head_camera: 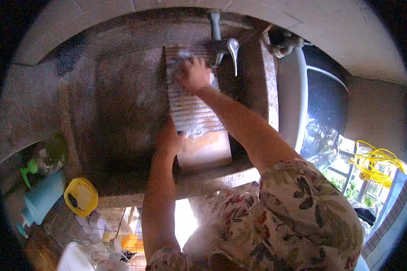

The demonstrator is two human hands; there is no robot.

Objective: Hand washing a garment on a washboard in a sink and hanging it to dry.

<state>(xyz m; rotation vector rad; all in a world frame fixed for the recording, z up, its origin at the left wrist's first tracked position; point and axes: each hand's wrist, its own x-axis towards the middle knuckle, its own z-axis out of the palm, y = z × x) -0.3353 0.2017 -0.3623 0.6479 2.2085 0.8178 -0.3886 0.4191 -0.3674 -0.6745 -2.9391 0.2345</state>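
Note:
A wooden washboard [203, 149] with a ridged upper part lies lengthwise in a dark stone-like sink [122, 111]. White suds cover many of its ridges. My left hand [169, 135] grips the board's left edge, the thumb resting over its surface. Farther up the ridges, below the tap, my right hand [195, 74] is blurred, with curled fingers. Something pale and sudsy shows at those fingertips, too blurred to name. The metal tap [216, 40], with its lever handle [233, 50], overhangs the board's top right, close to my right hand.
A yellow plastic container [81, 196] and a light-blue bottle [44, 196] are at the sink's lower left, near a green spray head [29, 172]. Below sits a wire rack [118, 227]. On the right are a washing machine [303, 98] and a coiled yellow cord [376, 162].

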